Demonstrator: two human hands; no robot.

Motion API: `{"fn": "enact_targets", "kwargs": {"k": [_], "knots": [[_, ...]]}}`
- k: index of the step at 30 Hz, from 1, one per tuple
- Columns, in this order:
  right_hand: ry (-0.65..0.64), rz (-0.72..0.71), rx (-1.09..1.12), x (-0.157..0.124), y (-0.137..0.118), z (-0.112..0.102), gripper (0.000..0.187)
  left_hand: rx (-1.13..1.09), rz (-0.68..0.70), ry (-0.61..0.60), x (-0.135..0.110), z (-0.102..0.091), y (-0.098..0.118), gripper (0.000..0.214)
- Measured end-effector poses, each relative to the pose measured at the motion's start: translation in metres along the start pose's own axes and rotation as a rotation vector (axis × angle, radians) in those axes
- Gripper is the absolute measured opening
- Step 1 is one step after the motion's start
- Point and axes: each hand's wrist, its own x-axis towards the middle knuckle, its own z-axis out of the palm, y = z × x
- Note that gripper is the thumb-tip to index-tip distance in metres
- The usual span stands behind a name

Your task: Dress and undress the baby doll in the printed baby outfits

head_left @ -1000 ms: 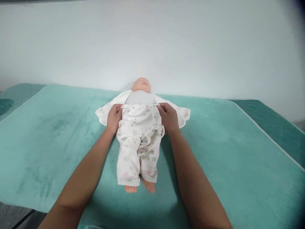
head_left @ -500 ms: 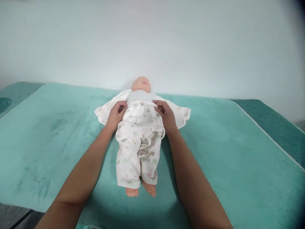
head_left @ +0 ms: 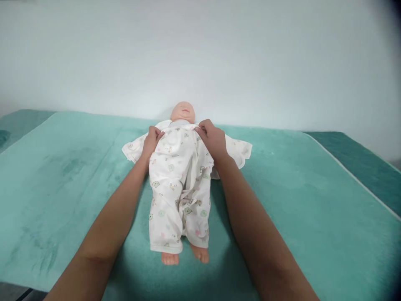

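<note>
Toward the near edge of the cloth [head_left: 300, 200] point the feet [head_left: 170, 258] of the doll [head_left: 182, 113], face-up mid-cloth in trousers [head_left: 166, 192]; broad room spreads either side. The left hand [head_left: 152, 141] and right hand [head_left: 213, 138] pinch the waistband [head_left: 180, 128] at its chest. Just beyond stands the wall [head_left: 200, 54].

Below my grip I saw a turquoise cloth [head_left: 282, 200] spread wide, darker in patches to the left; beyond my grip rose a pale wall [head_left: 200, 50]; well off to its right, past a thin white edging [head_left: 354, 176], lay a deeper green cover [head_left: 372, 167]; nearer me than my grip, at the left, showed some grey floor [head_left: 9, 289] and a dark bar [head_left: 25, 294].
</note>
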Motion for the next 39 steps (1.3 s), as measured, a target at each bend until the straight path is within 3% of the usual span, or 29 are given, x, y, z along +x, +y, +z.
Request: {"fn": "enact_targets", "kwargs": {"k": [3,7,10,14,18,20,27,31,35,39], "knots": [[0.034,0.063,0.018,0.012,-0.003,0.001,0.015,-0.002,-0.063,0.015,0.009,0.004,-0.002,0.021],[0.037,0.205,0.134,0.023,-0.001,0.005,0.015,0.028,-0.025,0.043,0.000,0.007,0.003,0.014],[0.015,0.209,0.289,0.024,0.004,0.010,0.017,0.100,0.128,0.041,-0.010,0.007,0.009,0.005],[-0.047,0.067,0.425,0.020,0.009,0.009,0.022,0.200,0.319,0.046,-0.007,0.005,0.011,0.006],[-0.170,0.102,0.423,0.016,0.007,0.003,0.030,0.104,0.250,-0.031,-0.001,0.002,0.005,0.002],[-0.173,0.102,0.347,0.016,0.004,0.002,0.030,0.068,0.198,-0.060,0.001,0.001,0.002,0.010],[0.047,0.159,0.134,0.024,0.004,0.014,0.019,0.113,0.060,0.099,0.010,0.004,-0.002,0.016],[0.072,0.202,0.226,0.026,0.009,0.020,0.018,0.041,0.095,0.081,0.014,0.008,-0.005,0.004],[0.044,0.191,0.376,0.025,0.012,0.023,0.012,0.087,0.227,0.024,0.013,0.008,-0.008,0.021],[0.002,0.113,0.358,0.018,0.014,0.021,0.020,0.130,0.233,-0.009,0.012,0.006,-0.011,0.034]]}}
